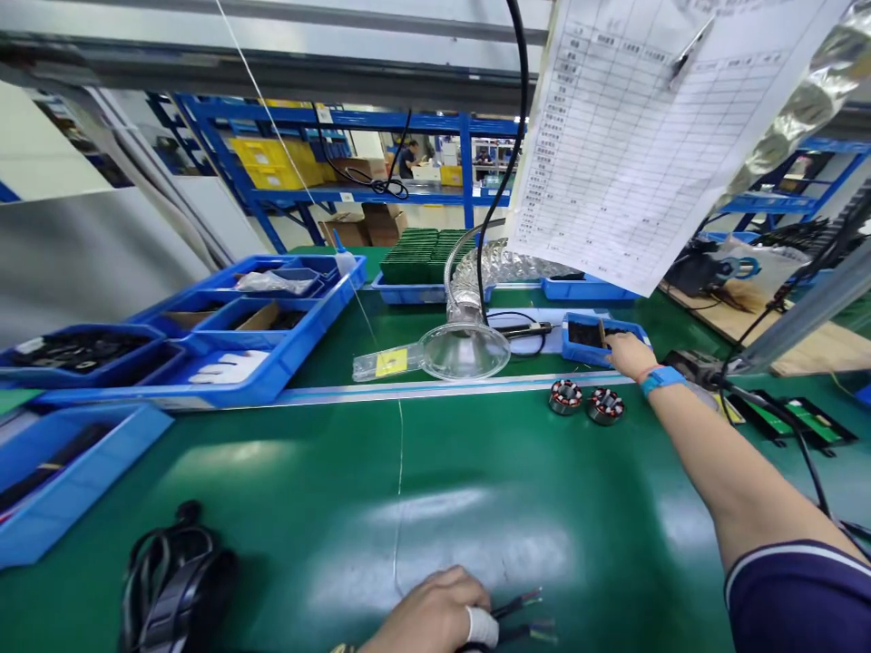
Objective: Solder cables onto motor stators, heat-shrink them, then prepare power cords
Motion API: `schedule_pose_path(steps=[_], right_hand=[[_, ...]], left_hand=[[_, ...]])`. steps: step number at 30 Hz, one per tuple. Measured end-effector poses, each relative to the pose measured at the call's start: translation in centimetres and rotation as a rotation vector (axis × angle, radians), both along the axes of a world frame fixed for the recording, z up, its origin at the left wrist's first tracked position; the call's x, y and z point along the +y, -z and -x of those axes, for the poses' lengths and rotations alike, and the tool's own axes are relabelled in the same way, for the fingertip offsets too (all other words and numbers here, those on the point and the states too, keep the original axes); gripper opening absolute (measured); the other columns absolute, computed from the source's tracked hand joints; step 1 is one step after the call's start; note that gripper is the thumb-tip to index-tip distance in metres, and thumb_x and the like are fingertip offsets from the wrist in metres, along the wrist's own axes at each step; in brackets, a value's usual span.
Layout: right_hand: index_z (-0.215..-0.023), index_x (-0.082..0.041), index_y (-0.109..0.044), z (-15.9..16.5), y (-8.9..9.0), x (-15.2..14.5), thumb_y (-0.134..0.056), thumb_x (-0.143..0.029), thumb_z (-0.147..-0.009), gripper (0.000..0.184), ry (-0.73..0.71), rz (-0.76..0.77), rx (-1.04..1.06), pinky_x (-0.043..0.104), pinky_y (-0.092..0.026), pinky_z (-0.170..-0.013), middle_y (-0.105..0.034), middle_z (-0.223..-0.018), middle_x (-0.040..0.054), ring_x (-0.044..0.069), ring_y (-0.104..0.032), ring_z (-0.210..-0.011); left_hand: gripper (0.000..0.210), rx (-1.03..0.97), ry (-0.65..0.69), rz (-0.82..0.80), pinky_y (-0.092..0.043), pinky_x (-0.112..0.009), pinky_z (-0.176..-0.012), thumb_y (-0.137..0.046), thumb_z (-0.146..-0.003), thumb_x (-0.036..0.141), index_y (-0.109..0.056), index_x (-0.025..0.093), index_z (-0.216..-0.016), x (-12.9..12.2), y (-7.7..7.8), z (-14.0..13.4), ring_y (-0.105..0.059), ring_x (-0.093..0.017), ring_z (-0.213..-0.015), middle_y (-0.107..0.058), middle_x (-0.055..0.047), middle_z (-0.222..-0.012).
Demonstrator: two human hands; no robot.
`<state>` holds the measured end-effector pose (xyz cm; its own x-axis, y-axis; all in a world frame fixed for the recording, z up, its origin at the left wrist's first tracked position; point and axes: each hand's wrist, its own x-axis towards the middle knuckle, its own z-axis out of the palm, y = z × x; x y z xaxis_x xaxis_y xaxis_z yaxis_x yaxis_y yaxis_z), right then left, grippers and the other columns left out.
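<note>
At the bottom edge, my left hand [442,609] is closed around a black cable [521,632], with a white wrap on one finger. Thin coloured wire ends stick out of the cable to the right of the fingers. My right hand [631,354] reaches forward to a small blue bin [591,356] holding small black parts [582,334]. Its fingertips dip into the bin's right side beside a brown divider, so their grip is hidden. Two round motor stators [565,396] with copper windings [605,406] sit on the green bench just in front of that bin.
A clear fume hood [465,351] on a foil duct stands mid-bench. Blue trays [286,363] fill the left side; a coiled black cable [173,580] lies at lower left. Green circuit boards [422,256] stand at the back. A paper sheet [612,136] hangs at upper right.
</note>
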<state>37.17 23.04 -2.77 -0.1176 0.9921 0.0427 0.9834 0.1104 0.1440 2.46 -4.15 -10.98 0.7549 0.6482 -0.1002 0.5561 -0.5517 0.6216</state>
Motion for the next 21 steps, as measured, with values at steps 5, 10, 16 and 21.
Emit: schedule_pose_path(steps=[5,10,16,21], right_hand=[[-0.108,-0.014,-0.053,7.3,1.4,-5.2,-0.049,-0.032,-0.086,0.028,-0.094,0.042,0.136,0.037,-0.049,-0.078,-0.057,-0.106,0.0071,0.017,-0.057,-0.091],[-0.11,-0.013,-0.052,10.7,4.3,-10.3,-0.049,-0.031,-0.086,0.03,-0.108,0.041,0.294,0.036,-0.049,-0.075,-0.057,-0.104,0.0072,0.016,-0.058,-0.088],[-0.098,-0.016,-0.055,7.5,3.7,-15.9,-0.06,-0.022,-0.077,0.022,-0.397,0.136,0.561,0.027,-0.046,-0.073,-0.064,-0.089,0.0022,0.014,-0.06,-0.08],[-0.106,-0.021,-0.052,6.2,4.4,-20.5,-0.064,-0.027,-0.072,0.036,-0.466,0.172,0.784,0.026,-0.045,-0.074,-0.062,-0.099,0.0032,0.014,-0.059,-0.082]], left_hand=[[0.025,0.008,-0.03,-0.021,-0.042,-0.031,-0.078,-0.056,-0.076,0.024,-0.062,0.026,-0.099,-0.9,-2.6,-0.9,-0.052,-0.022,-0.089,-0.065,-0.004,-0.098],[0.033,0.024,-0.081,-0.019,-0.041,-0.038,-0.09,-0.054,-0.077,0.021,-0.057,0.028,-0.109,-2.3,-4.9,-1.2,-0.05,-0.024,-0.103,-0.059,-0.005,-0.115],[0.033,-0.048,-0.283,-0.037,-0.034,-0.041,-0.101,-0.048,-0.083,0.028,-0.055,0.025,-0.115,-1.9,-3.8,-0.6,-0.044,-0.024,-0.116,-0.052,-0.007,-0.125],[0.032,-0.211,-0.462,0.097,-0.039,-0.038,-0.094,-0.055,-0.078,0.031,-0.061,0.022,-0.108,0.4,-3.0,-2.5,-0.055,-0.022,-0.101,-0.061,-0.007,-0.111]])
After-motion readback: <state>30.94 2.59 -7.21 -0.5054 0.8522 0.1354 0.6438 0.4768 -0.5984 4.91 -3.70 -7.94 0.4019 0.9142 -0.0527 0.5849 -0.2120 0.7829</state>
